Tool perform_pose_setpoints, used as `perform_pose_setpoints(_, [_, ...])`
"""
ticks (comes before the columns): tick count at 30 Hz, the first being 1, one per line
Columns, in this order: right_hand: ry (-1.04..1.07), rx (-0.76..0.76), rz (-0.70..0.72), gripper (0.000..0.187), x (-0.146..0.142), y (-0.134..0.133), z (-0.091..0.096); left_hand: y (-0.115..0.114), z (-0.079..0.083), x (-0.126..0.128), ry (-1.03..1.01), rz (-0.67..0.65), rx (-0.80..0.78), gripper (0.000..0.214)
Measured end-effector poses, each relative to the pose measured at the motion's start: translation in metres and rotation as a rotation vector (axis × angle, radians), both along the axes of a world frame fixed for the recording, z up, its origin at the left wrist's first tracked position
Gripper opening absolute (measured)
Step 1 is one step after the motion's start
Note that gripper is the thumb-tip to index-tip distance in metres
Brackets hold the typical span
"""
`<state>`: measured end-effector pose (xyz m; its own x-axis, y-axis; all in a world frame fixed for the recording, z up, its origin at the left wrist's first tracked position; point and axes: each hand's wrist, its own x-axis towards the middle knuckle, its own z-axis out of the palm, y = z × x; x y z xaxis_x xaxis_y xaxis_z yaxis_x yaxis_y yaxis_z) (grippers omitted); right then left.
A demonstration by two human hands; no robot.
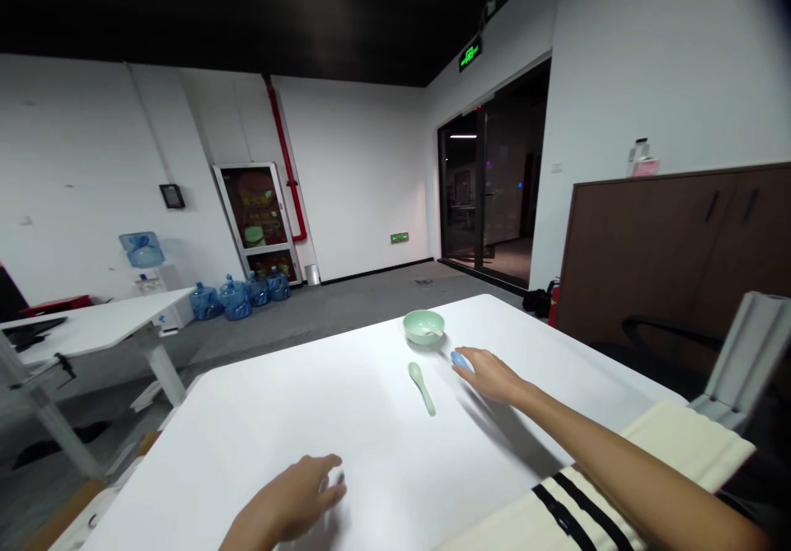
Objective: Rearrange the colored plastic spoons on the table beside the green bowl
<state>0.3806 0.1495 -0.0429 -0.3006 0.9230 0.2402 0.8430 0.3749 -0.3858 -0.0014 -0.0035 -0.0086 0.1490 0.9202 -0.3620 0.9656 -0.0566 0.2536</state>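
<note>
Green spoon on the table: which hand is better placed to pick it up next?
Probably the right hand: it lies close to the green spoon, its fingers at a small blue object, while the left hand sits much farther back, nearer the camera.

The white table is marked near its far corner by a pale green bowl and a pale green spoon, and a small blue object is seen beside them. Cream fabric at the near edge is crossed by black stripes.
</note>
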Motion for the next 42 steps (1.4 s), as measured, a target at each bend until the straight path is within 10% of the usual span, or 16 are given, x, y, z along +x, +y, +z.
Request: perform_pose_setpoints(42, [0.035, -0.049, -0.005, 0.046, -0.0002, -0.0009, 0.0030, 0.0007, -0.0016, 0.0004, -0.004, 0.001, 0.003, 0.056])
